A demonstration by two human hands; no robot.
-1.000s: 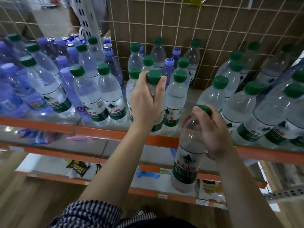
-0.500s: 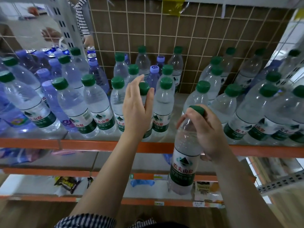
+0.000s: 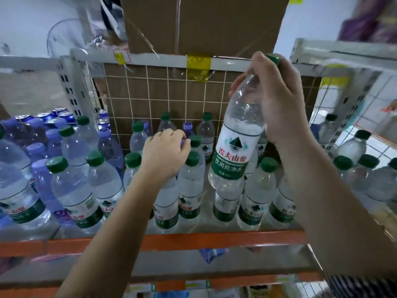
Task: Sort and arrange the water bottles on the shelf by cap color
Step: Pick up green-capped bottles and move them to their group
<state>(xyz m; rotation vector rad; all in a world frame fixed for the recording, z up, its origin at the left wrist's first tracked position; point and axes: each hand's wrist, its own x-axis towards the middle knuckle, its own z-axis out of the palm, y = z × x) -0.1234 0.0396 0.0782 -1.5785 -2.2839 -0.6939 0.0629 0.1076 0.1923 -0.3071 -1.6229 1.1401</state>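
My right hand point(image 3: 277, 97) grips a green-capped water bottle point(image 3: 237, 145) by its neck and holds it up above the shelf, tilted slightly. My left hand point(image 3: 164, 153) reaches among the standing bottles in the middle of the shelf, its fingers curled over a purple cap point(image 3: 183, 142) whose bottle is mostly hidden. Green-capped bottles point(image 3: 191, 183) stand in rows on the shelf around both hands. Purple-capped bottles point(image 3: 43, 168) crowd the left part, mixed with several green-capped ones point(image 3: 73, 190).
The shelf has an orange front edge point(image 3: 193, 241) and a wire grid back point(image 3: 167, 100). A cardboard box point(image 3: 202, 24) sits on the shelf above. Blue cans point(image 3: 53, 115) stand at the back left. More green-capped bottles point(image 3: 354, 147) fill the neighbouring bay on the right.
My right hand lifted its green-capped bottle from below the shelf edge to high above the shelf. My left hand left the front green-capped bottle and reached further back onto a purple cap.
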